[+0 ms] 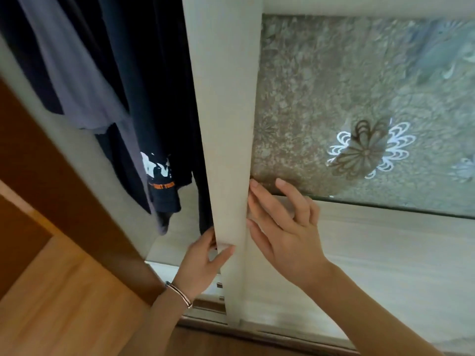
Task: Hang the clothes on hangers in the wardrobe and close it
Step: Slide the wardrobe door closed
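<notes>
The wardrobe's pale sliding door (226,124) stands partly across the opening, with a frosted flower-patterned glass panel (359,98) to its right. My left hand (203,263) grips the door's left edge low down, thumb on the front face. Flat against the door's right side, my right hand (282,227) rests with fingers spread, fingertips at the frame's edge. Inside the open gap hang dark navy clothes (154,98) and a grey-lilac garment (77,73); one dark shirt shows a white and orange print (158,170). The hangers are hidden above the frame.
A brown wooden panel (51,176) borders the wardrobe opening on the left. Orange-brown wooden floor (64,304) lies below it. The door's floor track (257,330) runs along the bottom. A bracelet (180,294) circles my left wrist.
</notes>
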The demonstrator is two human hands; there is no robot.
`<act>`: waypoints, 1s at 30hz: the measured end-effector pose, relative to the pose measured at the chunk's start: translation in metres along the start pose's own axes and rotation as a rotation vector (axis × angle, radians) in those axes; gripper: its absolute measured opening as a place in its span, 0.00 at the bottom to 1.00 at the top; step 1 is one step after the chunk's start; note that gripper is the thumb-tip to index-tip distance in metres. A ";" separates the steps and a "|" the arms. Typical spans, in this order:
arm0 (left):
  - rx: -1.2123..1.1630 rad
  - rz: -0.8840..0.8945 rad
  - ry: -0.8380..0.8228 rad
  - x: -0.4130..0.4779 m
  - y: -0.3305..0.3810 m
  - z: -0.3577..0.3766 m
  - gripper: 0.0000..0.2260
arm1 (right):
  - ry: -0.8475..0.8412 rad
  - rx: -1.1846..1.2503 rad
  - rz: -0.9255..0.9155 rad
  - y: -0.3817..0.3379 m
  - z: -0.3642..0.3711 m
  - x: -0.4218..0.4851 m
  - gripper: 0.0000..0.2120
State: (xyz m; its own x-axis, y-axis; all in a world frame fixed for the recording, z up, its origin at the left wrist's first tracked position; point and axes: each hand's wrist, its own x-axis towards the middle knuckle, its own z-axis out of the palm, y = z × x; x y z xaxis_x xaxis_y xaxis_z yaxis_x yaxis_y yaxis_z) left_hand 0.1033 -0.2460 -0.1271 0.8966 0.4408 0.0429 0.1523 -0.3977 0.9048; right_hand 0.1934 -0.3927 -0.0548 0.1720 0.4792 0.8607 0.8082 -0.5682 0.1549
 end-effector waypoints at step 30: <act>0.245 -0.264 1.063 0.008 -0.032 -0.186 0.45 | -0.356 0.672 -0.337 -0.168 0.092 0.122 0.15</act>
State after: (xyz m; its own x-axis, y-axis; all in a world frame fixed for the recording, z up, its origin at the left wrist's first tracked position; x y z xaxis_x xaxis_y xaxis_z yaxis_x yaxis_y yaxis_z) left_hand 0.0277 -0.0796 -0.0771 0.0319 0.9508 0.3081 0.4675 -0.2866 0.8363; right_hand 0.1301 -0.1773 -0.0207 -0.0629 0.7994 0.5974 0.9930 0.1100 -0.0426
